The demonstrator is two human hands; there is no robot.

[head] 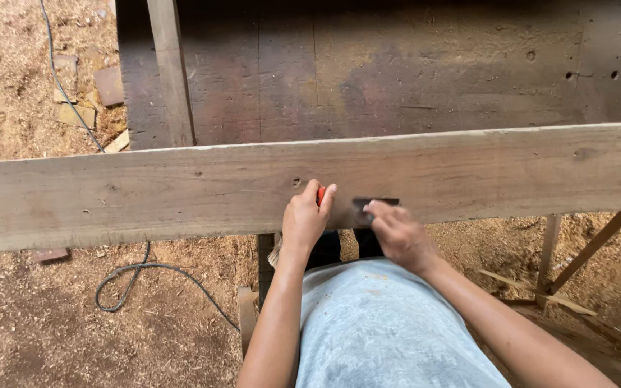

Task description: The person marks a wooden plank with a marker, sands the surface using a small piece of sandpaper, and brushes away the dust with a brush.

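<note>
both hands [353, 223] curled, knuckles up, on plank [145, 194] edge

The plank [181, 190] is bare, matt, rough-sawn wood with knots. The workbench [397, 72] is dark, worn, stained wood. Sawdust [37, 309] looks loose and coarse. The square [376, 203] seems dull metal; the pencil [320, 195] glossy red.

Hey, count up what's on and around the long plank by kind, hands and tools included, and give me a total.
Hands: 2, left hand and right hand
Long plank: 1
Red-handled tool: 1
Dark flat tool: 1
Black cable: 1
Total: 6
</note>
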